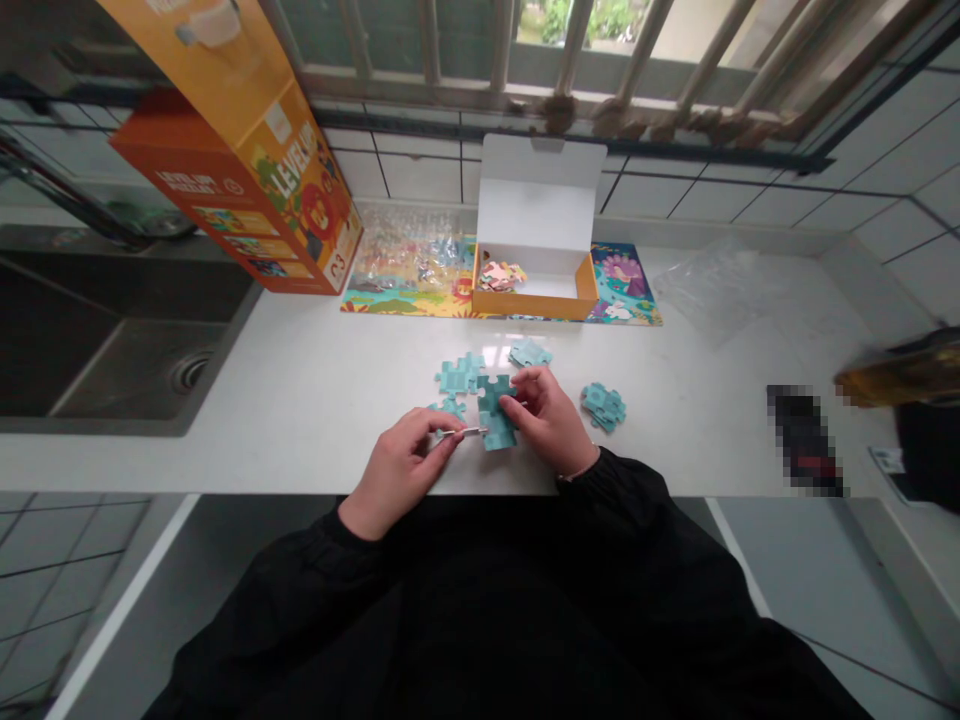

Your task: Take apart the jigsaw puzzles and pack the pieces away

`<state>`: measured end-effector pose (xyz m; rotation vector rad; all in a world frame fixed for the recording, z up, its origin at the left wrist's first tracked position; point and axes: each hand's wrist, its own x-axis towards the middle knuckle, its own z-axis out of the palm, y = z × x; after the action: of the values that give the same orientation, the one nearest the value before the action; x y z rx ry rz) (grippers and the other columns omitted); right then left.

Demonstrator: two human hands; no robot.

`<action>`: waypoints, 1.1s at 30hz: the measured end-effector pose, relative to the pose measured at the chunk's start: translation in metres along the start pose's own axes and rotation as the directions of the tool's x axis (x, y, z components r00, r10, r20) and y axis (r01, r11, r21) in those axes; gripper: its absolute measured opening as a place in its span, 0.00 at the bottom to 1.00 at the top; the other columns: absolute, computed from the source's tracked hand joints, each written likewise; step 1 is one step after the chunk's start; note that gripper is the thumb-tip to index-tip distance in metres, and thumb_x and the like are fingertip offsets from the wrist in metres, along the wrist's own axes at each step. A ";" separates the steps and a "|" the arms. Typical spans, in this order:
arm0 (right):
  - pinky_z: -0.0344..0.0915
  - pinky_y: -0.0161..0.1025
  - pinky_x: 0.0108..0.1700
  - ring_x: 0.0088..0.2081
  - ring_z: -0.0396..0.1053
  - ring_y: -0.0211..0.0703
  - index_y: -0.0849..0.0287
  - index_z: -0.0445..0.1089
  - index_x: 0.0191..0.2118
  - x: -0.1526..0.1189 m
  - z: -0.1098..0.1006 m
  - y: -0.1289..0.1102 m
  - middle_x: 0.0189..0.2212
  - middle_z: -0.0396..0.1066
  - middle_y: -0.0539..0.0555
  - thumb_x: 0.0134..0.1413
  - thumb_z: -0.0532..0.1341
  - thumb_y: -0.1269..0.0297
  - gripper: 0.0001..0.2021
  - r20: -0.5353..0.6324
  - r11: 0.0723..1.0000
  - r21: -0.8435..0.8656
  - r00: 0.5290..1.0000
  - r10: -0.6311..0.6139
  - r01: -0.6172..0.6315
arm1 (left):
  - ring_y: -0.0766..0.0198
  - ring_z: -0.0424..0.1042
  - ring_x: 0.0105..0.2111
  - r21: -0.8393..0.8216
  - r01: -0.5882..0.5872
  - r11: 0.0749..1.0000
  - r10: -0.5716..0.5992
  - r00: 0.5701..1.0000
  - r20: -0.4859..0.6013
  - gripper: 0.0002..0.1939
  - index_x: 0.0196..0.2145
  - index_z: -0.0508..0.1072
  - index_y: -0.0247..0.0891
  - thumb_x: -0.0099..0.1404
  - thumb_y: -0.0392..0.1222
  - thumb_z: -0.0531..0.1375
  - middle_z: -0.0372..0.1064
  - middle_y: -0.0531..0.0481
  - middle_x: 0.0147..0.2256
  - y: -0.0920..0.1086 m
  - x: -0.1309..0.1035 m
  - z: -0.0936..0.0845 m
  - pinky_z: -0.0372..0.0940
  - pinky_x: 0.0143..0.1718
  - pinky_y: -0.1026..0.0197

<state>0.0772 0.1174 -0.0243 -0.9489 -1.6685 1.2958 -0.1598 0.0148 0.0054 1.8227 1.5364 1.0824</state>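
Note:
My left hand (409, 460) pinches a puzzle piece (471, 431) seen edge-on, low over the counter. My right hand (551, 418) has its thumb and fingers closed on the right side of some teal puzzle pieces (496, 425); whether these are one piece or several joined ones I cannot tell. Just beyond lies a teal joined cluster (459, 375), with a smaller teal piece (448, 408) below it. Behind my right hand sits a small pile of pale teal pieces (530, 352). Another teal pile (603, 406) lies to its right.
An open yellow box (536, 302) holds pink pieces (501, 276) and stands on a colourful picture sheet (626, 285). A tall orange puzzle box (255, 200) is beside the sink (142, 370). Clear plastic (716, 290) and a blurred dark object (805, 440) lie right.

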 end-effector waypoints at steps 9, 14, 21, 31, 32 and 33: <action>0.74 0.39 0.38 0.41 0.75 0.43 0.51 0.67 0.59 0.001 -0.002 -0.004 0.42 0.74 0.52 0.68 0.68 0.48 0.22 -0.116 0.999 0.033 0.993 0.037 -0.034 | 0.64 0.72 0.25 -0.005 0.268 0.963 -0.265 0.947 -0.182 0.18 0.55 0.79 0.43 0.74 0.56 0.66 0.73 0.56 0.29 0.004 0.002 0.005 0.68 0.30 0.62; 0.72 0.39 0.38 0.37 0.72 0.40 0.50 0.69 0.57 0.001 -0.003 -0.006 0.43 0.73 0.52 0.69 0.69 0.50 0.19 -0.256 1.000 0.013 0.967 -0.014 0.018 | 0.59 0.80 0.27 -0.242 0.390 0.889 -0.418 0.905 -0.076 0.19 0.52 0.79 0.42 0.76 0.59 0.63 0.76 0.53 0.29 0.002 0.009 0.017 0.72 0.28 0.61; 0.74 0.39 0.35 0.33 0.74 0.40 0.49 0.66 0.57 0.000 0.001 -0.010 0.38 0.74 0.49 0.68 0.71 0.50 0.20 -0.078 0.979 0.198 0.996 -0.036 0.051 | 0.57 0.78 0.36 -0.059 0.153 0.987 -0.150 0.987 0.052 0.19 0.47 0.83 0.42 0.74 0.60 0.66 0.81 0.47 0.40 0.015 0.018 0.030 0.72 0.40 0.56; 0.75 0.41 0.38 0.35 0.75 0.42 0.51 0.76 0.49 -0.006 -0.002 -0.013 0.39 0.78 0.52 0.70 0.69 0.58 0.07 -0.109 0.965 -0.153 0.967 -0.229 0.211 | 0.59 0.73 0.33 0.050 0.108 0.993 -0.114 0.987 0.111 0.17 0.37 0.79 0.40 0.79 0.54 0.60 0.77 0.49 0.33 0.015 0.018 0.031 0.65 0.38 0.58; 0.75 0.42 0.38 0.35 0.75 0.42 0.51 0.76 0.48 -0.007 -0.001 -0.017 0.38 0.78 0.52 0.70 0.68 0.61 0.05 -0.101 0.935 -0.209 0.945 -0.311 0.285 | 0.59 0.72 0.33 0.056 0.114 0.992 -0.119 0.988 0.100 0.19 0.35 0.78 0.40 0.79 0.54 0.60 0.76 0.50 0.32 0.015 0.018 0.032 0.64 0.37 0.58; 0.76 0.42 0.39 0.35 0.75 0.43 0.51 0.76 0.48 -0.009 0.001 -0.020 0.38 0.78 0.52 0.70 0.68 0.64 0.05 -0.083 0.895 -0.259 0.915 -0.394 0.362 | 0.60 0.72 0.32 0.060 0.119 0.991 -0.124 0.988 0.088 0.20 0.34 0.77 0.40 0.79 0.55 0.60 0.76 0.50 0.31 0.015 0.018 0.033 0.64 0.36 0.58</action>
<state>0.0783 0.1052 -0.0060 -0.7739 -1.8202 0.7664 -0.1238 0.0325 0.0039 1.7640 1.6137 0.8962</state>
